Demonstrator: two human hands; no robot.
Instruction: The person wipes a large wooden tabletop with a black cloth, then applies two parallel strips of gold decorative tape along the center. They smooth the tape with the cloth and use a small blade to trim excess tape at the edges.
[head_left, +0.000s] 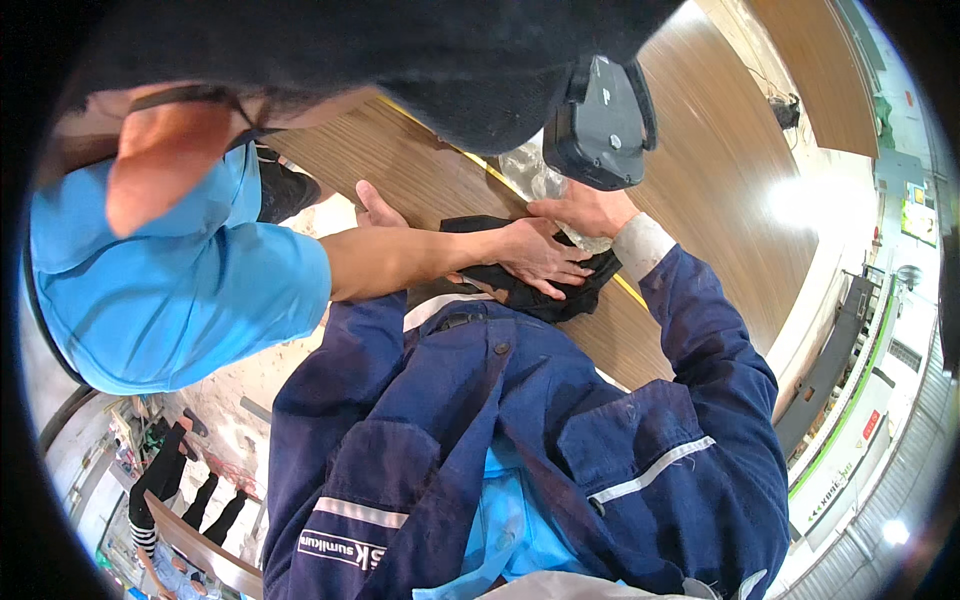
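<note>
My right hand (590, 210), in a navy sleeve with a pale cuff, is closed on crumpled clear plastic (533, 170) that shows on both sides of it. Just below lies a bunched black cloth (597, 290) near the table's edge. A co-worker's hand (540, 258) presses down on this cloth with fingers spread. My left sleeve (365, 325) runs up behind the co-worker's forearm, which hides most of my left hand. Skin shows under the co-worker's wrist and above the forearm; whose it is, I cannot tell.
A wood-grain table (715, 200) with a yellow strip spans the middle. At the left and top a co-worker in a light blue shirt (180, 290) leans in close, with a black head-worn device (600, 125) over the table. Another person (165, 500) is at the lower left.
</note>
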